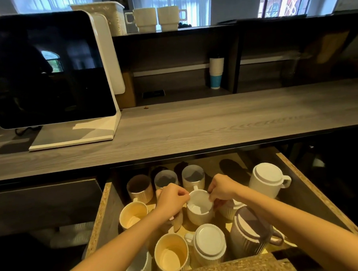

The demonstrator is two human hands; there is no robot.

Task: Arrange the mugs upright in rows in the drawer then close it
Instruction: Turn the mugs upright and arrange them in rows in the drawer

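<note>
The open drawer under the counter holds several ribbed mugs. An upright white mug stands in the middle. My left hand pinches its left rim and my right hand pinches its right rim. Three upright mugs line the back row. Two cream-lined mugs stand upright at the left and at the front. Upside down are a white mug at the back right, a white one at the front and a purple-grey one to its right. My left forearm hides part of another mug.
A grey wooden counter runs above the drawer, with a screen on a white stand at the left. Stacked paper cups stand in a dark shelf unit behind. Two white mugs sit on top of it.
</note>
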